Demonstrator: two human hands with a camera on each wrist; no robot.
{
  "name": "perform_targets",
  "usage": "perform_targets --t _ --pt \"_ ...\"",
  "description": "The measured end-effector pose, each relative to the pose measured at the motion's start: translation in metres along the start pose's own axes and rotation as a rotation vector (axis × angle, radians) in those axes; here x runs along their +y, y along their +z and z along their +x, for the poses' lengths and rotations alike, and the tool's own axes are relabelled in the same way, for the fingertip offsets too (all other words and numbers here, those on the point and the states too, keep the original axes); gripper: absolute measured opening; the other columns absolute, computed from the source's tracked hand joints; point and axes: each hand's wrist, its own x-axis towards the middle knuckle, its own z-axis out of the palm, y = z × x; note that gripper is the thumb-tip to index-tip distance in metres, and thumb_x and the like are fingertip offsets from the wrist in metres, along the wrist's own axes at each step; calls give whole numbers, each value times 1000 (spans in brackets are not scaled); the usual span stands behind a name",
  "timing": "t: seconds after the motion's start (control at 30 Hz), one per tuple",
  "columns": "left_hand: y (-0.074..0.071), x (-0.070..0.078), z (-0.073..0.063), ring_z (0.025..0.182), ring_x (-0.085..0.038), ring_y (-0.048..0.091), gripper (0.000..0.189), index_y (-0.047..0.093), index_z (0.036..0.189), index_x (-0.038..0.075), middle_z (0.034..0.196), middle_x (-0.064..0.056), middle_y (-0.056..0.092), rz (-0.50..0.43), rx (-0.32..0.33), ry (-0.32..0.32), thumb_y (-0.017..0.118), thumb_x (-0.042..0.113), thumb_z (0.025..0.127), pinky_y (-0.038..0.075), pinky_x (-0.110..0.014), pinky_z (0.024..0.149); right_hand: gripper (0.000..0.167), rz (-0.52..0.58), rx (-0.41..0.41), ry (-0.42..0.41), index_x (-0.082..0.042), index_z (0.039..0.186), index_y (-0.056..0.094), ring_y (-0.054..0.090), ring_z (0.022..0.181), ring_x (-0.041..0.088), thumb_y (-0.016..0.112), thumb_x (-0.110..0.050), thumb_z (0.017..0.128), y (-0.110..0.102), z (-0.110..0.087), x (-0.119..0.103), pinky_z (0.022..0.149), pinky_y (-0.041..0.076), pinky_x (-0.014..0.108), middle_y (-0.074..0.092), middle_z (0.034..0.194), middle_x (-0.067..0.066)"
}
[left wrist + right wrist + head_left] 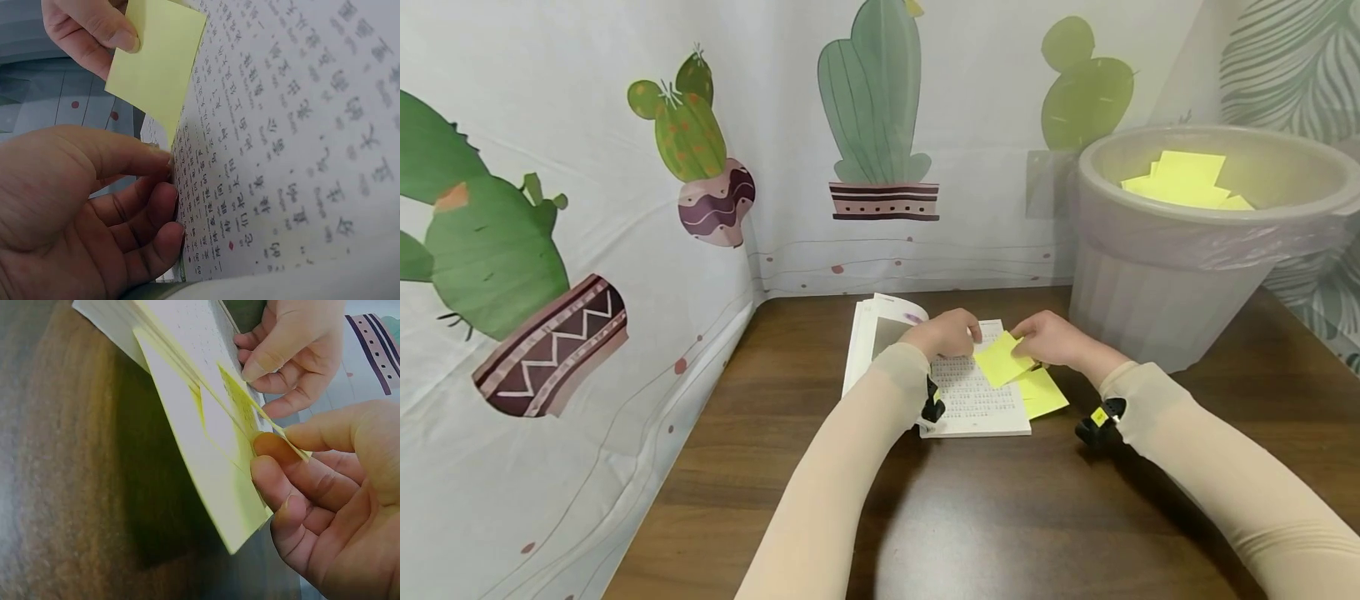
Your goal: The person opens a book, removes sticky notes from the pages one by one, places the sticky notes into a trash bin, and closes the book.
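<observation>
A person's bare right hand [1054, 340] pinches a yellow sticky note [1002, 362] between thumb and fingers, holding it tilted over the right-hand page of an open book [976, 404]. The note's visible faces carry no readable writing. Just left of it, the left hand [946, 333] rests against the page, thumb and fingers loosely bent.

Below the right hand, a second yellow note [1045, 393] sticks out past the book's right edge. The page beneath both hands is printed in Chinese characters, with small Latin letters alongside; "大" and "生" can be read in the left wrist view, near a small red diamond. Most other text is too blurred.

Beyond the right hand, to its right, a grey bin [1153, 296] holds more yellow papers [1187, 177]. Below that hand, the black wrist device [1097, 425] has a yellow tag, its marking too small to read.
</observation>
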Motion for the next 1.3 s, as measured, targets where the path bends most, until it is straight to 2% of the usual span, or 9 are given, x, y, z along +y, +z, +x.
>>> perform_targets --t 0.07,0.13,0.23,0.33,0.57,0.8,1.03,1.3 --pt "0 1 0 95 -18 60 26 71 111 20 141 -1 60 -1 -2 -2 67 6 91 50 -27 63 42 -3 -6 -8 6 134 63 45 51 13 64 -10 96 0 2 1 53 45 31 73 88 7" --pt "-1 1 -1 92 -18 59 26 71 111 20 140 -1 60 -3 -3 -4 66 6 91 50 -28 63 40 -6 -13 -16 6 133 63 44 48 12 63 -9 96 1 3 2 52 45 31 75 96 10" --pt "-2 2 -3 87 -18 59 24 70 110 20 137 -2 60 -16 -2 -13 66 6 91 51 -29 63 40 -9 -24 -28 6 134 63 46 49 13 62 -7 96 2 2 0 53 46 32 74 111 18" --pt "-2 2 -4 81 -17 59 22 69 109 21 136 -2 59 -19 5 -29 67 8 92 52 -29 64 40 -18 -26 -40 7 133 63 53 56 15 61 -5 95 3 0 -2 56 49 32 73 117 21" --pt "-1 1 -4 87 -17 60 21 69 108 23 139 -1 59 -17 19 -43 69 10 91 52 -29 65 34 -60 -23 -89 6 126 68 61 70 18 60 -3 94 2 -6 -4 60 50 30 74 107 15" --pt "-2 2 -5 85 -17 60 22 70 109 21 138 -2 60 -7 14 -34 71 10 91 51 -27 64 28 -101 -18 -140 2 119 73 66 85 18 60 -5 95 1 -10 -5 66 54 30 76 111 16" --pt "-3 2 -6 79 -16 59 25 70 112 20 135 -3 61 -6 8 -22 72 9 89 50 -27 63 22 -118 0 -209 0 110 76 66 81 18 61 -5 96 -1 -15 -4 65 54 31 77 105 16" --pt "-3 3 -4 72 -15 56 26 70 116 19 143 -3 58 -2 1 -33 71 10 91 49 -27 60 19 -104 11 -260 0 105 77 66 74 20 61 -5 96 -2 -23 -4 63 54 31 78 100 16"
